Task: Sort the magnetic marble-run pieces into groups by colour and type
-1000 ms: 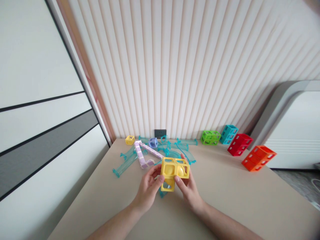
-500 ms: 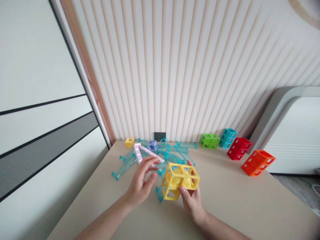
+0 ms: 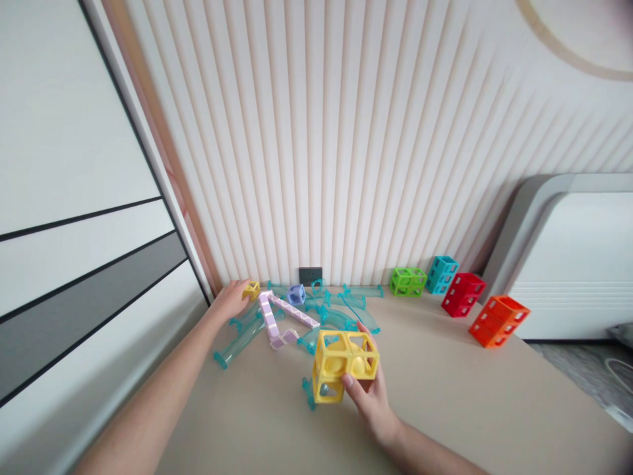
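My right hand (image 3: 368,392) grips a yellow open-frame block piece (image 3: 342,363) just above the beige table (image 3: 445,389), thumb on its lower front edge. My left hand (image 3: 230,298) is stretched out to the far left corner, its fingers against a small yellow cube (image 3: 252,289) by the wall; whether the fingers have closed on it is unclear. Between the hands lie a lilac zigzag track (image 3: 279,316) and several clear teal track pieces (image 3: 336,313). A small lilac cube (image 3: 295,293) sits by the wall.
Green (image 3: 408,281), teal (image 3: 442,273), red (image 3: 463,294) and orange (image 3: 499,320) frame blocks stand along the back right. A dark wall socket (image 3: 310,275) sits at the foot of the ribbed wall. A white rounded unit (image 3: 568,264) borders the table's right side.
My left hand let go of the yellow frame block and reached out left to the small yellow cube by the wall. The right hand kept the frame block, shifting it slightly.
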`<state>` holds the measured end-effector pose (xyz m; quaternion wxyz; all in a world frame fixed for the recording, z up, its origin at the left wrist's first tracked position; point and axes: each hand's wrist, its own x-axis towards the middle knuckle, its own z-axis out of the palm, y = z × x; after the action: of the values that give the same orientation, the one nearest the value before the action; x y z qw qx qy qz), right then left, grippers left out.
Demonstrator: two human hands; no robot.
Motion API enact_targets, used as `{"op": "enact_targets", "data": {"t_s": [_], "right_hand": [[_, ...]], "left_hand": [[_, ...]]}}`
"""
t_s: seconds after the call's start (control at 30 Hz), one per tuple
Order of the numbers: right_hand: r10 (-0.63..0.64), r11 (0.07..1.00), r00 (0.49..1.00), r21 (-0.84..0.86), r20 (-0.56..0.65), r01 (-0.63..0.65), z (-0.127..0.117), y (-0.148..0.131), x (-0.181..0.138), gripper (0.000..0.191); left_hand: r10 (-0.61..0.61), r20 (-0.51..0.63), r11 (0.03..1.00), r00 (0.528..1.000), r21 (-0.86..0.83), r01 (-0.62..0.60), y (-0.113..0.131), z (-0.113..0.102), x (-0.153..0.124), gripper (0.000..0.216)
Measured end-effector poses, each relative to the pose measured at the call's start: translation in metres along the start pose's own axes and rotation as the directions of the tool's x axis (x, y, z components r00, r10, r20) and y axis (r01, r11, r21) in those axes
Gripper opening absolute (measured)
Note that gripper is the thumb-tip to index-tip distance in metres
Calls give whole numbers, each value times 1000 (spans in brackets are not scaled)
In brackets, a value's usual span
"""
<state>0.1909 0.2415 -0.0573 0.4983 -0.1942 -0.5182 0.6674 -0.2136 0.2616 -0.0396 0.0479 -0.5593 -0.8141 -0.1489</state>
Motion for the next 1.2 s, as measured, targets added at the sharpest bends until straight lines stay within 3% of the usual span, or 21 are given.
{"op": "enact_targets", "data": {"t_s": [0.17, 0.5, 0.73, 0.93, 1.07, 1.2], "right_hand": [[18, 1000, 1000, 6, -4, -18, 0, 0, 0, 93], [60, 998, 998, 26, 21, -61, 1, 1, 0, 89], [42, 999, 999, -9, 27, -42, -1, 3, -1, 86], [35, 999, 998, -9, -44, -35, 0, 4, 2, 93], [20, 1000, 996, 14, -88, -19, 3, 5, 6, 94], [15, 999, 986, 45, -164, -7, 6, 4, 13, 96]], "left_hand": [[-56, 11, 998, 998, 33, 55, 2, 9, 1, 29], [-180, -7, 984, 984, 7, 180, 16, 23, -8, 39], [-271, -80, 955, 959, -148, 257, 15, 19, -5, 31], [-407, -206, 876, 890, -364, 317, 16, 5, -1, 31], [-473, -282, 799, 835, -536, 272, 31, -9, -2, 33], [-394, -301, 738, 868, -667, 104, 68, -26, -21, 38]]}}
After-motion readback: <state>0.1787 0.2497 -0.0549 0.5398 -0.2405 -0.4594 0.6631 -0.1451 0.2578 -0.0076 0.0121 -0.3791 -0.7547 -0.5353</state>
